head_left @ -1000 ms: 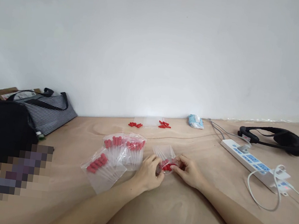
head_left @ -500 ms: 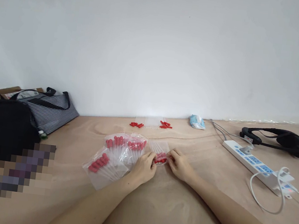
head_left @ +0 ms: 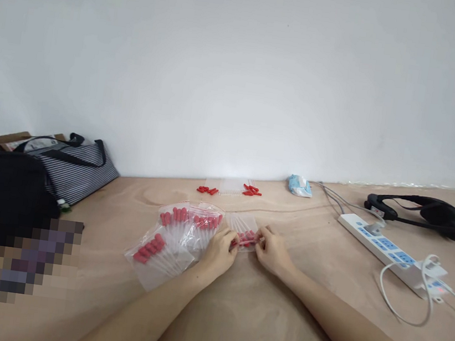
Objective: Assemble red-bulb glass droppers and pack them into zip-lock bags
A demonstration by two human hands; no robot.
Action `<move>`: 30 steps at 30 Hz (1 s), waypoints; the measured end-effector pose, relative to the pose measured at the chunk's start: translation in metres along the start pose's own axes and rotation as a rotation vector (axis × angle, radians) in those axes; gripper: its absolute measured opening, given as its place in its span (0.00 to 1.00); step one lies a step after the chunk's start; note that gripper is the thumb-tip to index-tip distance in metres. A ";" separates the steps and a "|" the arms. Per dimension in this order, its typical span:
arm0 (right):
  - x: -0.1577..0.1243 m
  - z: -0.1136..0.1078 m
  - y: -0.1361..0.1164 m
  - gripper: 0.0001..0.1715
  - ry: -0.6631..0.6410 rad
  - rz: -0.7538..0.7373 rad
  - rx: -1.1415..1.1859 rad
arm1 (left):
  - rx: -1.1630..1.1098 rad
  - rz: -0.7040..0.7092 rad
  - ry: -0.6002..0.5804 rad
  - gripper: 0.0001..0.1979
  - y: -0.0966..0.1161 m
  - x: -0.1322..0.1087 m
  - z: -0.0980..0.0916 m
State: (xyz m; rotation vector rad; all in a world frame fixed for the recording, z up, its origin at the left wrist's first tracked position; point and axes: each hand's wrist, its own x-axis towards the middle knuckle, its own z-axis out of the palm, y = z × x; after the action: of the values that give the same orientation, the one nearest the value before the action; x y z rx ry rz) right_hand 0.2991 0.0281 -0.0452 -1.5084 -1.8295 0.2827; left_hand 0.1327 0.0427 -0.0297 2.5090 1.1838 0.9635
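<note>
A clear zip bag (head_left: 248, 224) with red-bulbed droppers inside lies on the table between my hands. My left hand (head_left: 220, 249) pinches its near left corner, and my right hand (head_left: 274, 250) pinches the near right edge. The bag's red bulbs sit close to my fingertips, their clear stems pointing away from me. Beside my left hand are three filled bags: one at the back left (head_left: 174, 217), one at the back right (head_left: 205, 223), and one nearer me (head_left: 152, 249), partly behind my left forearm.
By the wall lie loose red bulbs (head_left: 207, 190), more bulbs (head_left: 252, 190), clear stems and a blue tissue pack (head_left: 300, 185). A white power strip (head_left: 384, 250) with cables and a black headset (head_left: 423, 214) are at right. Black (head_left: 1, 196) and striped (head_left: 80, 173) bags stand left.
The bag's near edge has shifted slightly under my fingers, and its red bulbs show more plainly between my hands. Both hands have otherwise hardly moved.
</note>
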 end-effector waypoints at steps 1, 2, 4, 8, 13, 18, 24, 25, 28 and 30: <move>-0.001 0.002 -0.002 0.11 0.015 -0.023 -0.082 | 0.002 -0.004 0.003 0.10 0.000 0.000 0.001; -0.003 0.004 -0.003 0.11 0.015 -0.027 -0.152 | 0.005 -0.009 0.007 0.10 0.000 0.001 0.002; -0.005 0.005 -0.005 0.08 -0.019 -0.011 -0.217 | 0.012 -0.021 0.018 0.08 0.000 0.000 0.002; -0.009 -0.007 -0.002 0.04 -0.111 -0.116 -0.081 | 0.027 0.028 -0.023 0.03 -0.005 -0.006 -0.013; -0.013 -0.030 0.014 0.12 -0.108 -0.426 -0.189 | 0.236 0.373 -0.100 0.05 -0.021 -0.015 -0.034; -0.008 -0.026 0.021 0.11 0.046 -0.705 -0.465 | 0.475 0.631 -0.060 0.09 -0.036 -0.012 -0.027; 0.001 -0.021 0.022 0.18 0.117 -0.846 -0.644 | 0.531 0.643 -0.043 0.12 -0.042 -0.012 -0.022; 0.001 -0.021 0.022 0.18 0.121 -0.854 -0.650 | 0.531 0.638 -0.040 0.12 -0.042 -0.012 -0.023; 0.001 -0.022 0.023 0.17 0.140 -0.871 -0.615 | 0.528 0.629 -0.025 0.12 -0.045 -0.013 -0.025; 0.001 -0.021 0.023 0.17 0.142 -0.872 -0.592 | 0.527 0.630 -0.016 0.13 -0.046 -0.012 -0.024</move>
State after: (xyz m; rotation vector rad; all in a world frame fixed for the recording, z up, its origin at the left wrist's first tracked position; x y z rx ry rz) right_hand 0.3305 0.0295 -0.0436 -0.8766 -2.3593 -0.8158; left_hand 0.0832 0.0615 -0.0367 3.4222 0.6992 0.8136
